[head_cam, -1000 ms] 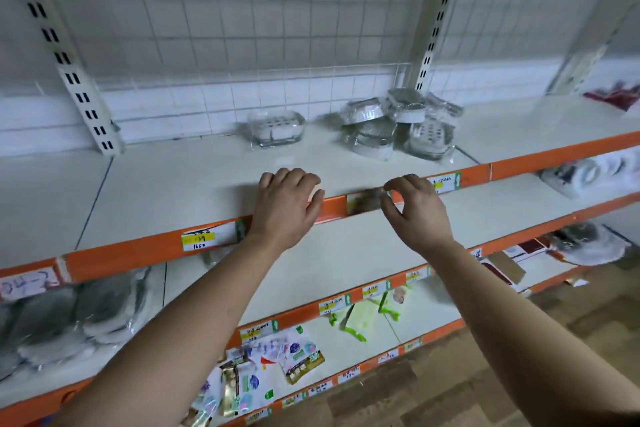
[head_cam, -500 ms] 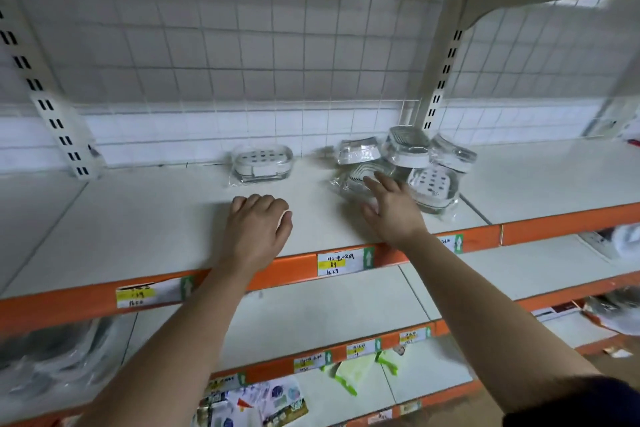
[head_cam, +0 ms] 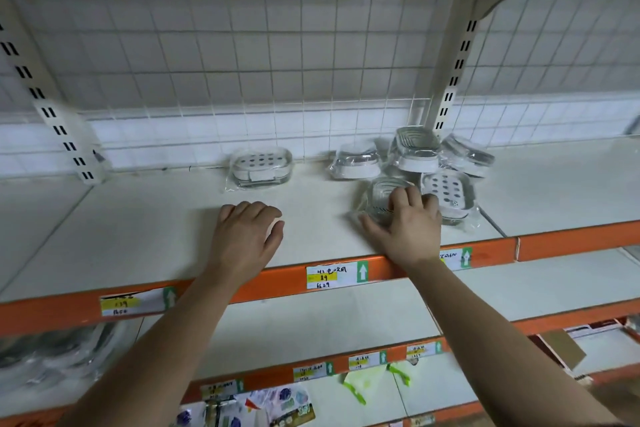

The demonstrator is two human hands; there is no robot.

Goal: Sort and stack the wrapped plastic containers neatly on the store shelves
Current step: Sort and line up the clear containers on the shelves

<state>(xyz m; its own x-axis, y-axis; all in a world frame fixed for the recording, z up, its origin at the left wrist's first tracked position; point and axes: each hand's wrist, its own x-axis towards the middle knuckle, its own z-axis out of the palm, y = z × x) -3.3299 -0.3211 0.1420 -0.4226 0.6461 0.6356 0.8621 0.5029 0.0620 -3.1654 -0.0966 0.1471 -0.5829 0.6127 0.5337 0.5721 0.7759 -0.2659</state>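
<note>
Head view: my right grip [head_cam: 408,232] grasps one wrapped container [head_cam: 379,196] on the shelf [head_cam: 138,236]; left grip [head_cam: 247,236] rests loosely curled, holding nothing

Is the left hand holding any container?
No, the left hand rests on the shelf holding nothing; the right hand grips the front container.

Shelf [head_cam: 156,236] cream-white, edge strip [head_cam: 554,244] orange; price label [head_cam: 329,276] white with yellow band, green arrow; containers [head_cam: 261,166] clear, white dotted inserts.
</note>
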